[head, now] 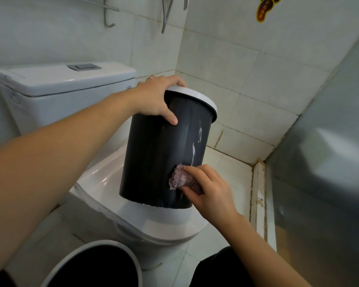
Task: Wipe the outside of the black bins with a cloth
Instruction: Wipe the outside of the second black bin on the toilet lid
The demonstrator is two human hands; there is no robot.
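A black bin (153, 154) with a white rim stands tilted on the closed toilet lid (104, 179). My left hand (155, 98) grips its rim at the top, thumb down on the black side. My right hand (207, 187) holds a crumpled purple cloth (177, 178) and presses it against the bin's lower right side. Whitish streaks show on the wall above the cloth. A second black bin (95, 266) with a white rim stands on the floor at the bottom left, seen from above.
The toilet tank (60, 83) is behind the bin at the left. Tiled walls close in behind and to the right. A grey panel (323, 154) stands at the right edge. The tiled floor (226, 166) shows beside the toilet.
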